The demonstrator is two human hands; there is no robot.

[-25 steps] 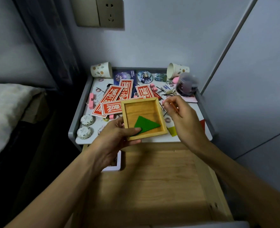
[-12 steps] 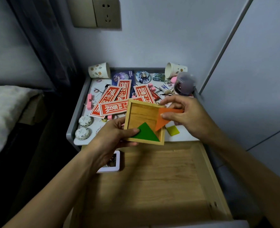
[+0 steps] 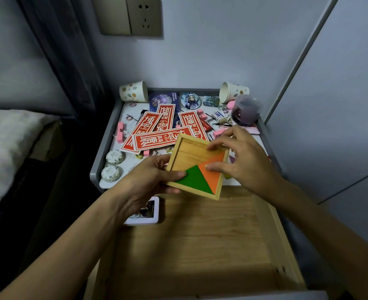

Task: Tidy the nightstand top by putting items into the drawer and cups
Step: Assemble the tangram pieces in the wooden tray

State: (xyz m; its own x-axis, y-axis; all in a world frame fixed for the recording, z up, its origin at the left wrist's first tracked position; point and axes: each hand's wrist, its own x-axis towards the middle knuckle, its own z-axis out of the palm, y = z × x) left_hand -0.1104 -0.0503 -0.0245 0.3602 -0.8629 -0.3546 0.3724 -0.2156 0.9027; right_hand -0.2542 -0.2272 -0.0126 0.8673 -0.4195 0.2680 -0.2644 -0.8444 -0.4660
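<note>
My left hand [image 3: 148, 180] grips the near left corner of a square wooden tray [image 3: 191, 152], held tilted above the front of the nightstand top [image 3: 114, 124]. A green triangle [image 3: 192, 178] lies in the tray's near part under my left thumb. Beside it sits an orange triangle [image 3: 214, 174], which my right hand [image 3: 241, 156] presses into the tray with thumb and fingertips. The open wooden drawer [image 3: 200, 241] lies below, with a small white-framed card [image 3: 145, 211] at its back left. Two paper cups [image 3: 133, 92] [image 3: 232, 92] lie on their sides at the back corners.
Red paper strips [image 3: 163, 131], round badges [image 3: 190, 100], pink clips [image 3: 120, 132], two speckled round pieces [image 3: 111, 165], a clear plastic capsule [image 3: 244, 110] and small hair pins litter the top. A bed [image 3: 8, 146] stands left, a wall socket [image 3: 144, 16] above, a cabinet door right.
My right hand picked an orange triangle off the nightstand's right side and set it into the tray next to the green one. The tray has tilted and shifted slightly toward me.
</note>
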